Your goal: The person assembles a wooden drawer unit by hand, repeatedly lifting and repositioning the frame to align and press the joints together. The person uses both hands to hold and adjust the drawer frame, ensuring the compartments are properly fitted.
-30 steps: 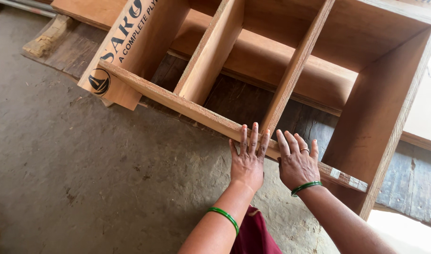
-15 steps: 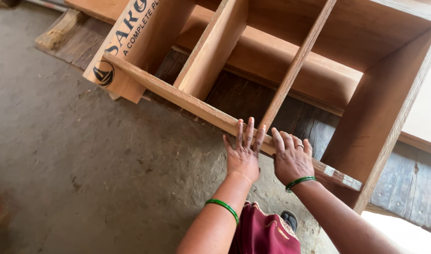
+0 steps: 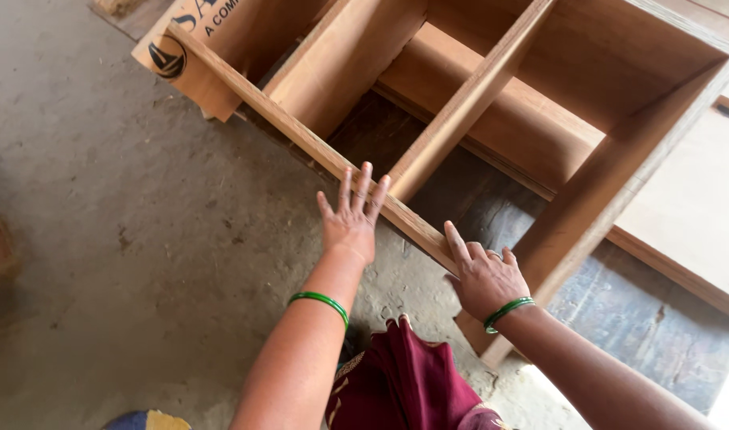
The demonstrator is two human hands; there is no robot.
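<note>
A wooden cabinet frame (image 3: 619, 171) with upright dividers lies on the concrete floor. Its near front rail (image 3: 281, 119) runs diagonally from upper left to lower right. My left hand (image 3: 352, 219) rests flat on that rail, fingers spread, just where a divider (image 3: 472, 99) meets it. My right hand (image 3: 485, 275) lies palm down on the same rail further right, near the frame's corner. Each wrist wears a green bangle. Neither hand grips anything.
The grey concrete floor (image 3: 109, 263) fills the left side. A flat plywood sheet (image 3: 691, 215) lies to the right of the frame. Maroon cloth (image 3: 404, 382) of my clothing shows at the bottom. A printed board end (image 3: 189, 48) is at the top left.
My hands have spread apart along the rail: the left slid up-left to the divider joint, the right stayed near the corner. The view has shifted closer.
</note>
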